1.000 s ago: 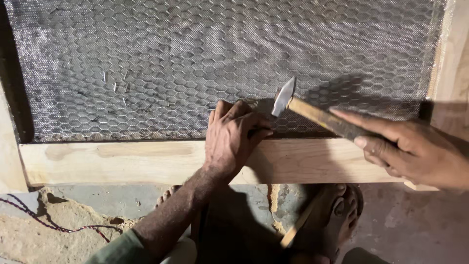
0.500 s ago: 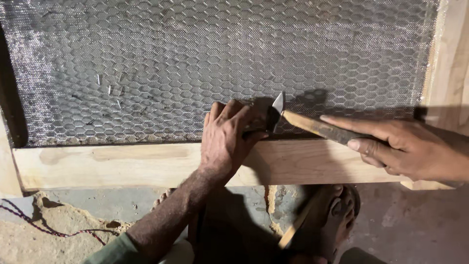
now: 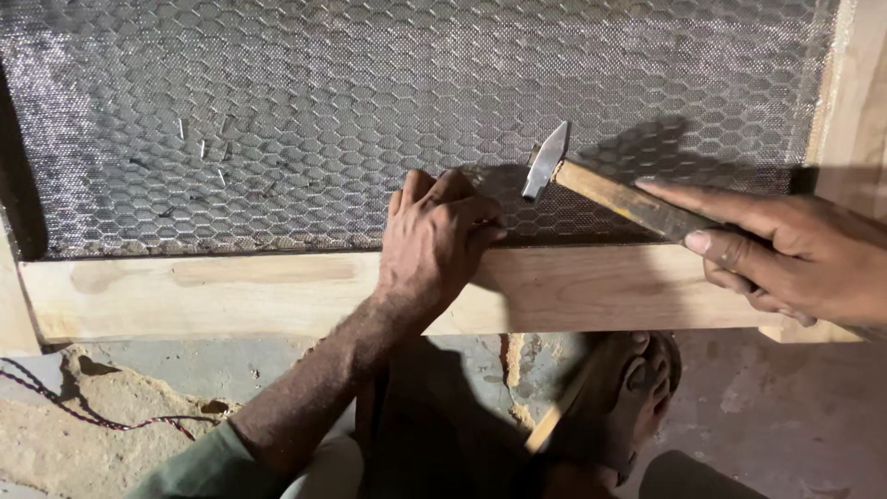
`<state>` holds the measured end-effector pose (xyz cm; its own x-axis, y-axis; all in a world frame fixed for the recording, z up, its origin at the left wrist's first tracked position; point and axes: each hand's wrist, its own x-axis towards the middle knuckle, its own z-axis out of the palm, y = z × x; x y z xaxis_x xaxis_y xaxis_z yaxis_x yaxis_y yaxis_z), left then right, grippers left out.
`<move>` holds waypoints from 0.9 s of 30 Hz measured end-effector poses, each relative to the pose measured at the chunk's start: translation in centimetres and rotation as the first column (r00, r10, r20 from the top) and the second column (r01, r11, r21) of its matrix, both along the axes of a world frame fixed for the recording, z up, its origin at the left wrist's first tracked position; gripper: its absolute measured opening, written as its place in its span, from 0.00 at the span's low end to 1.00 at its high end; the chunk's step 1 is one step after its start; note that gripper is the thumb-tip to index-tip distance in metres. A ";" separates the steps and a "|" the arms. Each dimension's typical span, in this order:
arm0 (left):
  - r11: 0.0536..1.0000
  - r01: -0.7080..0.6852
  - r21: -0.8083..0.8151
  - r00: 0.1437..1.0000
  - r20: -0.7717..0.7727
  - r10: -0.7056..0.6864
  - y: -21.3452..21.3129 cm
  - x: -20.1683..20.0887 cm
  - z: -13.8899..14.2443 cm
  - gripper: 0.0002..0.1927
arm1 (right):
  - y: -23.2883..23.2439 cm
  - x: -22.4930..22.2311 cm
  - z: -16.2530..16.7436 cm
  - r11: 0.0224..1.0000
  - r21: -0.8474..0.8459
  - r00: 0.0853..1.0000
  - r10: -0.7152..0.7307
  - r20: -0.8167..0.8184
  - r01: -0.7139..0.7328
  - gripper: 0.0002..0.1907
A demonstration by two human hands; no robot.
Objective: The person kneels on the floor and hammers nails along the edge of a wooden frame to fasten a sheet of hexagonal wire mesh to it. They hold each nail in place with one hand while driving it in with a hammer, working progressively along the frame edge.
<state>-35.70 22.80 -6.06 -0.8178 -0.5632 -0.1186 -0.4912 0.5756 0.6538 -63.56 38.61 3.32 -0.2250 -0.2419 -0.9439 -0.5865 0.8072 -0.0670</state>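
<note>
A wooden frame (image 3: 231,291) lies on the floor with hexagonal wire mesh (image 3: 370,102) stretched over it. My left hand (image 3: 434,240) rests on the frame's near rail, fingers pinched together at the mesh's edge; what they pinch is hidden. My right hand (image 3: 785,254) grips the wooden handle of a hammer (image 3: 591,185). The metal hammer head (image 3: 545,162) is raised just above and to the right of my left fingers. Several loose small nails (image 3: 208,152) lie on the mesh to the left.
My foot (image 3: 637,388) sits under the rail's near side beside a thin wooden stick (image 3: 554,420). A twisted red and black wire (image 3: 83,411) runs over the rough ground at lower left. The frame's right upright (image 3: 855,111) rises at the right edge.
The hammer head swung down to my left fingertips half a second ago, and has now lifted back up and to the right. My left hand has stayed in place.
</note>
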 end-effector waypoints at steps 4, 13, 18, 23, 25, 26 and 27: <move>1.000 0.015 0.021 1.000 -0.002 -0.015 -0.2 0.1 0.1 0.09 | -0.1 0.2 0.0 0.999 -0.017 0.999 0.035 0.008 -0.035 0.30; 1.000 -0.015 0.006 1.000 -0.019 0.015 0.2 0.1 0.7 0.07 | 0.3 -0.1 -0.4 0.998 -0.056 1.000 0.017 0.025 -0.015 0.31; 1.000 -0.005 0.009 0.999 -0.051 0.006 0.3 0.3 0.9 0.09 | 0.0 0.5 -0.2 1.000 -0.013 1.000 -0.007 0.006 0.007 0.30; 0.999 0.039 -0.026 0.996 -0.075 -0.041 -0.1 0.5 0.5 0.10 | -0.2 0.5 -0.3 0.999 -0.032 1.000 0.025 0.004 -0.025 0.31; 0.999 0.031 -0.020 0.997 -0.074 -0.032 -0.1 0.7 0.1 0.10 | -0.1 0.4 -0.3 0.998 -0.052 0.999 0.040 0.016 -0.039 0.31; 1.000 0.025 -0.007 0.998 -0.065 -0.025 -0.1 0.7 -0.1 0.11 | -0.1 0.3 -0.4 0.997 -0.059 0.999 0.040 0.022 -0.038 0.31; 1.000 0.019 0.009 0.998 -0.057 -0.019 -0.1 0.6 -0.3 0.11 | 0.0 0.3 -0.4 0.998 -0.060 0.999 0.023 0.028 -0.021 0.31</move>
<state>-35.05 22.69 -6.32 -0.8340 -0.5464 -0.0766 -0.4420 0.5784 0.6856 -63.23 38.57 2.95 -0.1916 -0.3023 -0.9337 -0.6013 0.7881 -0.1318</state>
